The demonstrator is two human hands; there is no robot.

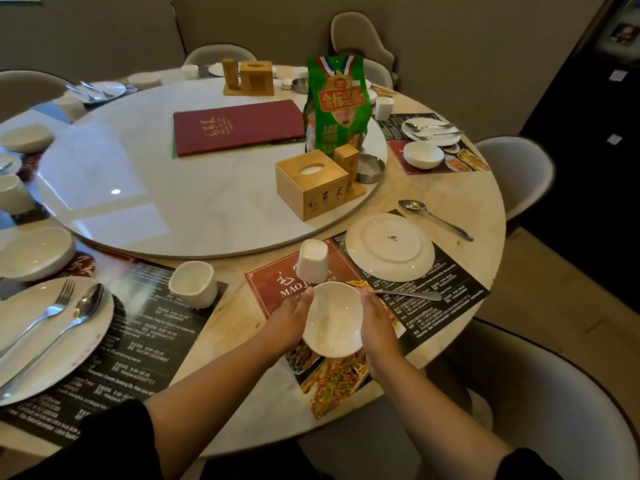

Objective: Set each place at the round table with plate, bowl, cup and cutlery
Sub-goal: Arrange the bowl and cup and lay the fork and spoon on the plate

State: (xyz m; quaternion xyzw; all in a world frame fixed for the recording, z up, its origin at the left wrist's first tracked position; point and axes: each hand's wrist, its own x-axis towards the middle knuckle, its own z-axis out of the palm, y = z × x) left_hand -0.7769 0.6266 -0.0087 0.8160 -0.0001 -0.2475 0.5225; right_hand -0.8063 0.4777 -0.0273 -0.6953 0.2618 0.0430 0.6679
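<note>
the round table (450,188) had a pale, marble-patterned top, and a glossy white turntable (138,188) covered most of its middle. at the near edge lay a flat paper placemat (433,282). it was printed dark with white text, with a red panel and food photos toward the person.

on the far right part of the mat a round white plate (389,249) lay face down, its foot ring and a small maker's mark uppermost. the bowl (332,320) was over the mat's near part, between the two hands. it was plain glazed white, round and shallow, with its hollow facing up and tipped a little toward the camera.

the left hand (294,317) gripped the bowl's left side with the thumb lying along the rim. the right hand (375,323) clasped the right side. the fingers of both were hidden under the bowl.

just beyond the bowl stood a small white cup (312,259), squarish with rounded corners, mouth down. whether it touched the bowl could not be told.

a steel spoon (434,218) lay on the bare tabletop beyond the plate. a slim steel cutlery handle (415,295) lay on the mat beside the right hand, its head hidden.
</note>
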